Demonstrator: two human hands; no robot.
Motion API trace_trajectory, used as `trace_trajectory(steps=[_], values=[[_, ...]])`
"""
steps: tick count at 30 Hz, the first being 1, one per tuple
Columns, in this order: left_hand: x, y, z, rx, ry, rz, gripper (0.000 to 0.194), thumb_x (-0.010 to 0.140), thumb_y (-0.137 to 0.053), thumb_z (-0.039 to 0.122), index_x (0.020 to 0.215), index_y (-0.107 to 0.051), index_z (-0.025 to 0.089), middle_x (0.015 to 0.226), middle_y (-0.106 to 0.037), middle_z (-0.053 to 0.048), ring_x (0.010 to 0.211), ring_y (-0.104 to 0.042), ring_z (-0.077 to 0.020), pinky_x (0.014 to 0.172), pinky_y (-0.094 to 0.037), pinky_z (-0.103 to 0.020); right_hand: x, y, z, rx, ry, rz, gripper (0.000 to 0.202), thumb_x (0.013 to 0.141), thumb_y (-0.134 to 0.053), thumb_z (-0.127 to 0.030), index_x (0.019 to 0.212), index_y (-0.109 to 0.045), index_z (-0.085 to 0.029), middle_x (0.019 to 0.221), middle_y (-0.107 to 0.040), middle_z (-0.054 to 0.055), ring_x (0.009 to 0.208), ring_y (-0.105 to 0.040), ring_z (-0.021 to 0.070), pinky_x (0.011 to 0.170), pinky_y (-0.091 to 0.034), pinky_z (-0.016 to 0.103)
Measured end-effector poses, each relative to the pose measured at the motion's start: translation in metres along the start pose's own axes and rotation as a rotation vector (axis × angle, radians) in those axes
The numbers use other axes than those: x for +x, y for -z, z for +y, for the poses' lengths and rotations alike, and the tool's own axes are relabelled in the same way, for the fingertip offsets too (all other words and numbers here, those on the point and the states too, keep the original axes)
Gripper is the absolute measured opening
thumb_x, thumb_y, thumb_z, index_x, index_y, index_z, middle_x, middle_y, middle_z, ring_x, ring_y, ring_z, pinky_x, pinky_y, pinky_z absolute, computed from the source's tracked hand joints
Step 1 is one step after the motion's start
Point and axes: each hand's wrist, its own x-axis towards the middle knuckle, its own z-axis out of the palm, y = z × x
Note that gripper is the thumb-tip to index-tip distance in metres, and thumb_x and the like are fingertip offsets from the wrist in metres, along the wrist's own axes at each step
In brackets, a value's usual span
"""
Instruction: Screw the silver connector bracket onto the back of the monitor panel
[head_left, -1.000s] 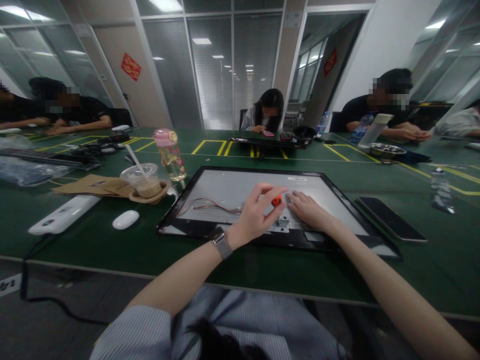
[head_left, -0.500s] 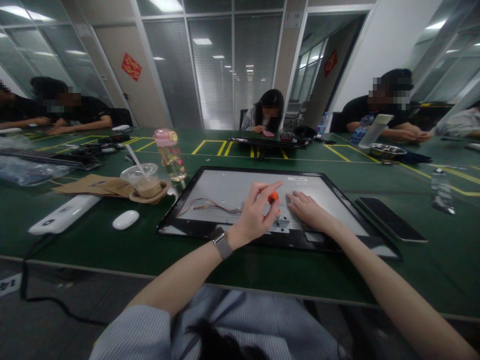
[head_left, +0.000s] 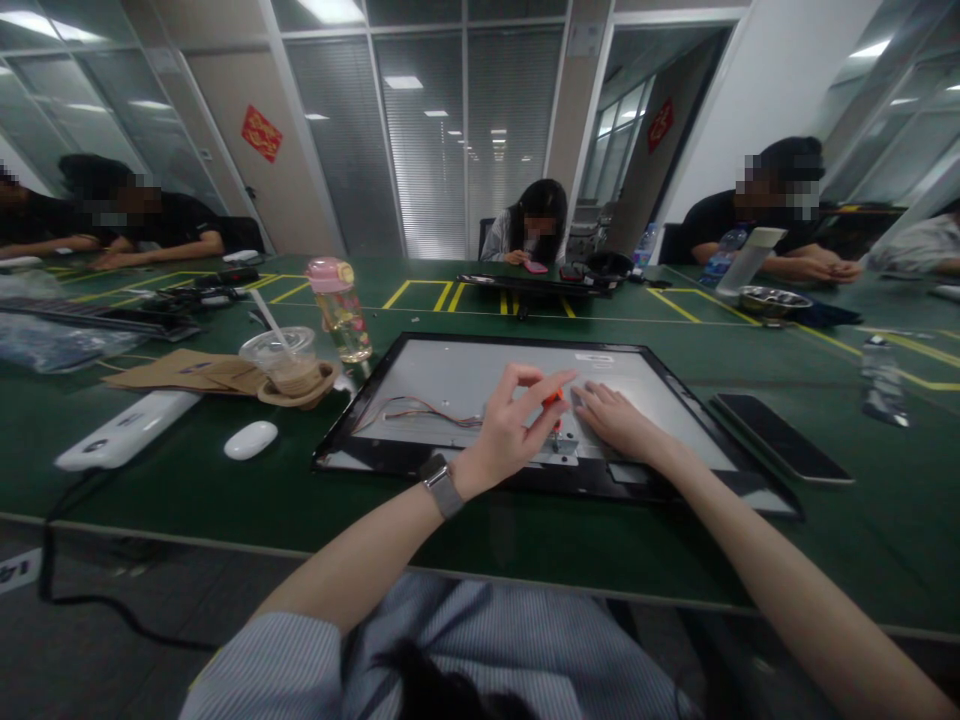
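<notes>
A large flat panel with a black frame and grey surface lies on the green table. My left hand, with a watch on its wrist, has its fingers wrapped round the orange handle of a small screwdriver. The tool stands upright over a small metal bracket near the panel's front edge. My right hand rests flat on the grey surface to the right of the tool, fingers spread. Thin wires lie on the panel left of my left hand.
Left of the panel are a pink-lidded bottle, a plastic cup in a carton holder, a white mouse and a white device. A dark phone lies at the right. People sit across the table.
The fingers of my left hand have shifted round the orange handle, the index finger now covering more of it. My right hand has not visibly moved.
</notes>
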Motion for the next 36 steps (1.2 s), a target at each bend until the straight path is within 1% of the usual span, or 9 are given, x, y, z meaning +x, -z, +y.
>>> trace_trajectory(steps=[4,7,13,15,19,24,26,30,36], values=[[0.0007,-0.0009,-0.0009,-0.072,0.063,-0.001,0.034,0.106,-0.046,0.021,0.138,-0.056,0.015,0.110,-0.063,-0.010,0.100,-0.061,-0.0189,0.090,-0.055,-0.034,0.0002,0.0030,-0.0018,0.019,-0.058,-0.012,0.049,0.106,-0.033,-0.027,0.148,-0.052,-0.012,0.147,-0.057,0.025,0.133,-0.057,0.0354,0.108,-0.048,0.054],[0.0026,0.0002,-0.0007,-0.136,0.100,-0.032,0.032,0.107,-0.042,0.018,0.134,-0.058,0.016,0.117,-0.065,-0.012,0.107,-0.062,-0.0198,0.094,-0.054,-0.036,0.0007,0.0053,-0.0045,0.035,-0.073,-0.013,0.050,0.106,-0.031,-0.029,0.147,-0.053,-0.012,0.147,-0.057,0.024,0.133,-0.057,0.0361,0.108,-0.047,0.055],[0.0066,0.0016,-0.0005,-0.138,0.154,-0.011,0.022,0.102,-0.061,0.031,0.119,-0.069,0.020,0.102,-0.063,-0.006,0.095,-0.062,-0.0183,0.087,-0.055,-0.034,0.0011,0.0073,-0.0066,0.048,-0.096,-0.035,0.052,0.106,-0.030,-0.030,0.149,-0.052,-0.011,0.149,-0.056,0.024,0.135,-0.055,0.0363,0.111,-0.045,0.054],[0.0070,0.0015,-0.0013,-0.136,0.184,-0.003,0.021,0.102,-0.059,0.029,0.119,-0.069,0.020,0.100,-0.062,-0.005,0.093,-0.062,-0.0176,0.086,-0.055,-0.033,0.0007,0.0078,-0.0064,0.056,-0.096,-0.034,0.051,0.106,-0.032,-0.031,0.149,-0.052,-0.011,0.149,-0.056,0.023,0.136,-0.055,0.0361,0.111,-0.045,0.054],[0.0065,0.0014,-0.0048,-0.167,0.207,-0.023,0.027,0.106,-0.047,0.022,0.128,-0.064,0.019,0.112,-0.066,-0.009,0.102,-0.064,-0.0190,0.091,-0.055,-0.035,-0.0002,0.0091,-0.0063,0.064,-0.096,-0.025,0.050,0.106,-0.034,-0.031,0.148,-0.053,-0.014,0.149,-0.057,0.023,0.136,-0.055,0.0358,0.111,-0.046,0.054],[0.0046,0.0005,-0.0063,-0.159,0.198,-0.001,0.032,0.108,-0.040,0.022,0.131,-0.062,0.018,0.127,-0.064,-0.013,0.119,-0.062,-0.0217,0.102,-0.052,-0.040,-0.0002,0.0090,-0.0047,0.047,-0.092,-0.041,0.051,0.106,-0.032,-0.031,0.150,-0.052,-0.014,0.150,-0.056,0.022,0.137,-0.055,0.0356,0.110,-0.047,0.054],[0.0044,0.0001,-0.0051,-0.165,0.195,-0.006,0.033,0.109,-0.039,0.022,0.131,-0.062,0.018,0.125,-0.066,-0.013,0.115,-0.063,-0.0212,0.100,-0.054,-0.040,-0.0001,0.0078,-0.0035,0.040,-0.082,-0.042,0.050,0.106,-0.034,-0.031,0.151,-0.051,-0.016,0.150,-0.056,0.021,0.137,-0.055,0.0352,0.109,-0.048,0.054],[0.0056,0.0006,-0.0024,-0.178,0.183,-0.014,0.029,0.108,-0.046,0.023,0.129,-0.065,0.020,0.108,-0.069,-0.008,0.100,-0.066,-0.0182,0.090,-0.056,-0.036,0.0005,0.0057,-0.0028,0.033,-0.084,-0.030,0.050,0.105,-0.035,-0.030,0.150,-0.051,-0.016,0.149,-0.057,0.021,0.136,-0.056,0.0344,0.110,-0.047,0.053],[0.0080,0.0023,-0.0018,-0.118,0.160,0.014,0.022,0.103,-0.060,0.033,0.116,-0.073,0.021,0.093,-0.060,-0.003,0.085,-0.061,-0.0154,0.078,-0.054,-0.030,0.0009,0.0067,-0.0053,0.024,-0.087,-0.035,0.050,0.106,-0.031,-0.029,0.149,-0.052,-0.011,0.149,-0.056,0.024,0.136,-0.055,0.0352,0.110,-0.046,0.052]])
